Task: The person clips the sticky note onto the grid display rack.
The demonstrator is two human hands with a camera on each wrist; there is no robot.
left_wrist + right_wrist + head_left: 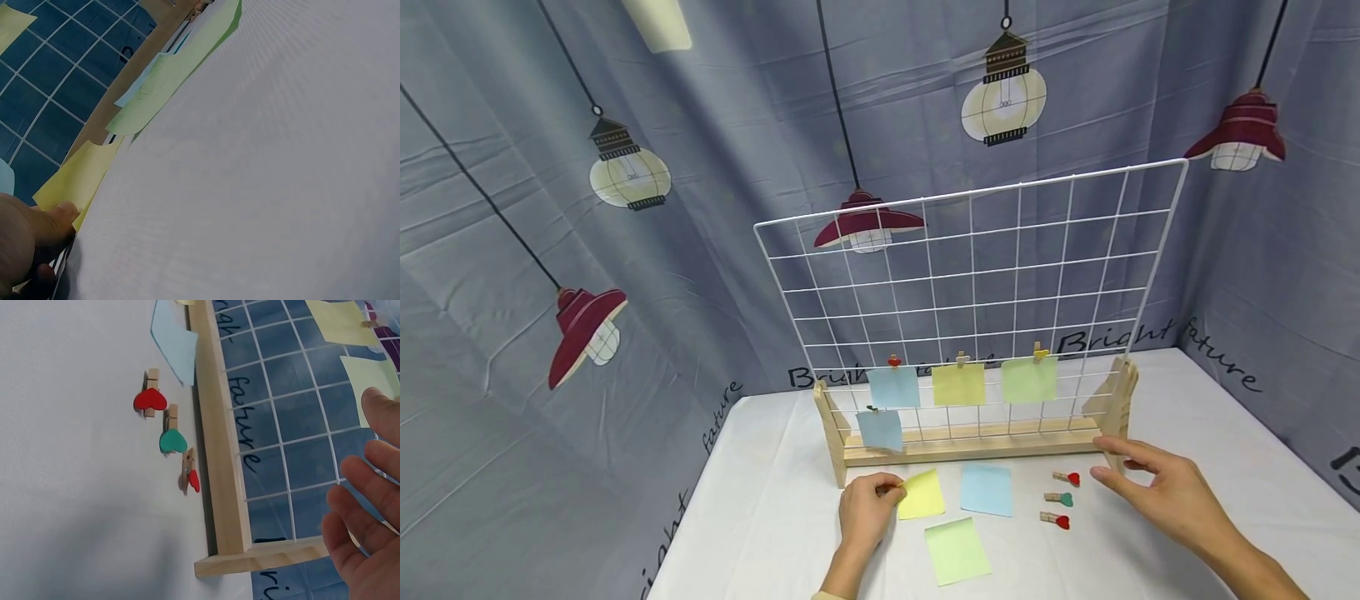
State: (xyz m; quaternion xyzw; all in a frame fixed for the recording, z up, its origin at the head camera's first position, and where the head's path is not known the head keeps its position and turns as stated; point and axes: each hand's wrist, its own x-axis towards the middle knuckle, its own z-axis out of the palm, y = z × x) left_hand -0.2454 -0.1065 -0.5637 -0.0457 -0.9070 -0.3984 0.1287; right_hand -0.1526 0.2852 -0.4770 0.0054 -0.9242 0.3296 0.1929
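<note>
My left hand [867,510] pinches the left edge of a yellow sticky note [922,495] on the table; thumb and note also show in the left wrist view. Beside it lie a blue sticky note [987,490] and a light green one [957,552]. My right hand [1172,492] hovers with fingers spread, holding nothing, to the right of three small heart clothespins: a red one [1067,479], a green one [1059,499] and another red one [1055,521]. In the right wrist view its fingers [356,519] overlap the grid.
A white wire grid [973,275] stands upright in a wooden base [970,444] behind the notes. Clipped low on it are two blue notes [894,387], a yellow note [958,385] and a green note [1029,380]. A patterned grey-blue curtain [700,333] surrounds the white table.
</note>
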